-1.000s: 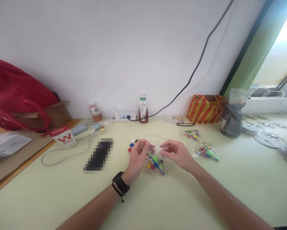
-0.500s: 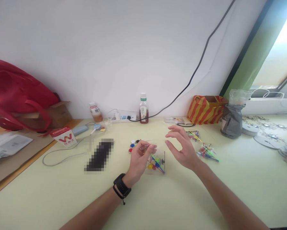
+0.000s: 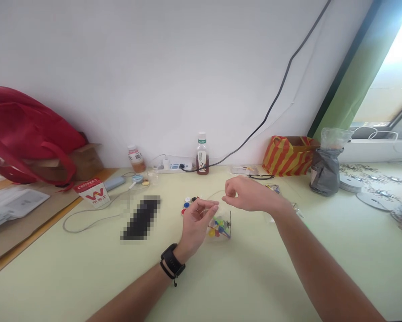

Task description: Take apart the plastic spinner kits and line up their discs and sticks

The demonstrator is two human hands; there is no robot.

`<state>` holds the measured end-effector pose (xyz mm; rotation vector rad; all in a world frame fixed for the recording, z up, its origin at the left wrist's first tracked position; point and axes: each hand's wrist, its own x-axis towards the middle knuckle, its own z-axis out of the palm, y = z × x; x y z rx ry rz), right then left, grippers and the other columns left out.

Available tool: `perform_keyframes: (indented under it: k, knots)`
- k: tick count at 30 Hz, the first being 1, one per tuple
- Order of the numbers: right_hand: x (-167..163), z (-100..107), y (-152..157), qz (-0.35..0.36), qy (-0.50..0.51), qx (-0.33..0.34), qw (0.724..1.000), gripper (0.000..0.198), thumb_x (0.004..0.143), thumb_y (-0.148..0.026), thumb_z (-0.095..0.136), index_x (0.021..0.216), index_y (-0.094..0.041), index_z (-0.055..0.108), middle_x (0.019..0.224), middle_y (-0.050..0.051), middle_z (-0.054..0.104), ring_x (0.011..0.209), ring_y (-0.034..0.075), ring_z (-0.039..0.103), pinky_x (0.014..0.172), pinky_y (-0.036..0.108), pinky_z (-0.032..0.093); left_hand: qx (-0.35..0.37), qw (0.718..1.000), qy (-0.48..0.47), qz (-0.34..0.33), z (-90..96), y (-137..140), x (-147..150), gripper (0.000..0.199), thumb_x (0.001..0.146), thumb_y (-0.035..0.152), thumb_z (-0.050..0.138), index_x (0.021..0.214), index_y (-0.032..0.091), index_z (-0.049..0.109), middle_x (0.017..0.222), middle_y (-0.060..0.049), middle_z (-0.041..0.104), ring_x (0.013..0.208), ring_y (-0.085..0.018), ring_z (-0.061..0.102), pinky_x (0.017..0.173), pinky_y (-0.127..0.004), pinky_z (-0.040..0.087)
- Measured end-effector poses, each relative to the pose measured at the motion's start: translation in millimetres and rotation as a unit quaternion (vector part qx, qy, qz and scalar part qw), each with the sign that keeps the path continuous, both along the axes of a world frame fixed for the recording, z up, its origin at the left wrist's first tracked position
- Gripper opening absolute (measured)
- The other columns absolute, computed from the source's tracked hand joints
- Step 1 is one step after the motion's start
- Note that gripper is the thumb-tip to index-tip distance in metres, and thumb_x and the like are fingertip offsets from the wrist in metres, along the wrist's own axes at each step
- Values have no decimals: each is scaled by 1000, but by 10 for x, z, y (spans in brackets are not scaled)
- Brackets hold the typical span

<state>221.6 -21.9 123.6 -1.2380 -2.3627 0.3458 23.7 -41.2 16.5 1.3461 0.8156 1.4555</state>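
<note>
My left hand [image 3: 197, 223], with a black watch on its wrist, is closed in a pinch. A thin, pale thread [image 3: 216, 193] curves between its fingers and my right hand [image 3: 246, 194]. The right hand is closed too, thumb against curled fingers, where the thread seems to end. Just below the hands lies a clear plastic bag [image 3: 219, 229] of small coloured pieces, yellow, red, blue and green, partly behind the left hand. Several round caps [image 3: 186, 205] in blue, white, red and black sit behind the left hand.
A dark, pixelated object [image 3: 141, 218] and a cable [image 3: 83, 228] lie to the left. At the back stand a drink bottle [image 3: 202, 156], a power strip [image 3: 176, 167] and a striped bag [image 3: 288, 156]. More bagged pieces [image 3: 298, 210] are partly hidden behind the right arm.
My right hand has moved left toward my left hand, and its spread fingers have closed. The left hand keeps its pinch in nearly the same place. The thread now bends in a curve.
</note>
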Motion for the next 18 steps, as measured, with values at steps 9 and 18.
perform_keyframes:
  k: [9,18]
  knots:
    - [-131,113,-52,-41,-136,-148,979,48,83,-31,72,42,-23,48,44,1,44,35,11,36,45,32,25,43,998,44,-4,-71,-118,53,16,96,37,69,95,21,67,104,-8,74,89,-19,71,72,-29,58]
    - [-174,377,-203,-36,-267,-223,937,20,72,-27,74,91,-22,76,96,6,74,78,21,68,53,26,36,169,977,127,-21,-174,-192,53,12,103,30,58,98,21,63,103,-8,72,102,-22,69,90,-36,55]
